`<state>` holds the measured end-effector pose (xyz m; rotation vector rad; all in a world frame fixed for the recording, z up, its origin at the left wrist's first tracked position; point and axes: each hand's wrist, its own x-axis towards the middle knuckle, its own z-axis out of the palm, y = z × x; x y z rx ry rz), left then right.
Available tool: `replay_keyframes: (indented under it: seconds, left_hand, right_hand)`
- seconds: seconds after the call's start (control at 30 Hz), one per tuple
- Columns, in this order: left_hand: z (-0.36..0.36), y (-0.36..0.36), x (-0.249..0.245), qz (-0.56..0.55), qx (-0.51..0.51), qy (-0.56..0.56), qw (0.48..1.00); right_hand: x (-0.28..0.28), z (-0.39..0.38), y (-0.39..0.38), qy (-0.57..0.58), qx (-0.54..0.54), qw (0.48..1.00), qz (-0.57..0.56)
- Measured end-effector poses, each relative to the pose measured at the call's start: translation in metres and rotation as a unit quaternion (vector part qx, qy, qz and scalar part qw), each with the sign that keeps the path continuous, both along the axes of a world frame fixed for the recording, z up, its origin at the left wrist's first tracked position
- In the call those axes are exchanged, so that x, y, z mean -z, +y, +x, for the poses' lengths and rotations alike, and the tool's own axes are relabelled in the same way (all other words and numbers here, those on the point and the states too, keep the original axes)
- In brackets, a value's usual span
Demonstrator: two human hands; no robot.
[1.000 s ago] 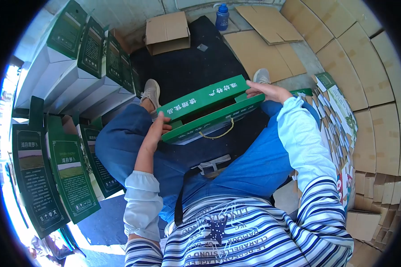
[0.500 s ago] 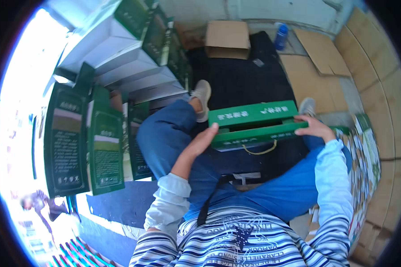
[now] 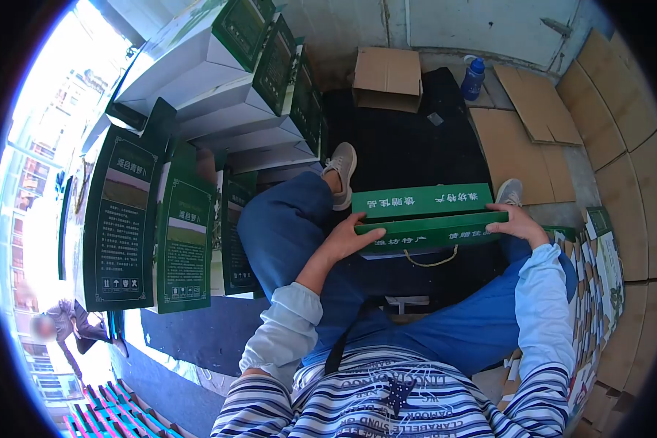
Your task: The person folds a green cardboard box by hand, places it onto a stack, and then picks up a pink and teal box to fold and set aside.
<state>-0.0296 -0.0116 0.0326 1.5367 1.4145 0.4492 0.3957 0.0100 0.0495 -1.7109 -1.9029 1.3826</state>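
Note:
Between my knees sits a green cardboard gift box [image 3: 423, 204] with white Chinese characters on its two top panels. The panels nearly meet, with a narrow dark gap between them. A thin yellowish cord handle [image 3: 434, 261] hangs from the near side. My left hand [image 3: 343, 239] grips the left end, thumb laid on the near panel and fingers round the corner. At the right end my right hand [image 3: 522, 223] holds the box, its thumb on the near panel and its fingertips at the edge of the gap. The box's lower part is mostly hidden.
Several green and white boxes [image 3: 120, 219] stand and lie stacked at left. An open brown carton [image 3: 387, 77], a blue bottle [image 3: 473, 79] and flattened cardboard [image 3: 536, 102] lie ahead. Piled flat green-white cartons [image 3: 588, 270] flank my right. Another person [image 3: 77, 327] is bent over at far left.
The gap between the box's top panels has narrowed. My left thumb has moved from the left end onto the near panel, and the right hand stays at the right end.

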Motion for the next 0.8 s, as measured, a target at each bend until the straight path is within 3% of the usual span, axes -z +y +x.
replay_keyframes:
  seconds: [0.13,0.23,0.4,0.47,0.6,0.7,0.8]
  left_hand:
    - [-0.009,0.01,0.029,0.001,0.007,-0.018,1.0]
    - [-0.007,0.014,0.03,0.033,-0.031,0.002,0.999]
    - [0.002,0.0,0.037,0.153,-0.096,0.05,0.982]
    - [0.002,0.0,0.041,0.147,-0.102,0.078,0.981]
    - [0.01,-0.004,0.023,0.15,-0.131,0.169,0.965]
    - [0.012,-0.01,0.0,0.207,-0.126,0.159,0.957]
    - [0.012,-0.019,-0.038,0.357,-0.128,0.095,0.92]
  right_hand:
    - [0.028,0.009,0.011,0.059,0.029,0.997,-0.029]
    - [0.041,0.008,0.01,0.0,0.088,0.996,0.028]
    - [0.045,-0.004,-0.002,0.02,0.117,0.982,0.146]
    - [0.048,-0.004,-0.003,0.007,0.119,0.978,0.17]
    - [0.055,-0.004,-0.001,0.05,0.133,0.98,0.142]
    - [0.054,-0.002,-0.002,0.065,0.131,0.983,0.115]
    - [0.058,0.002,0.001,0.061,0.123,0.986,0.098]
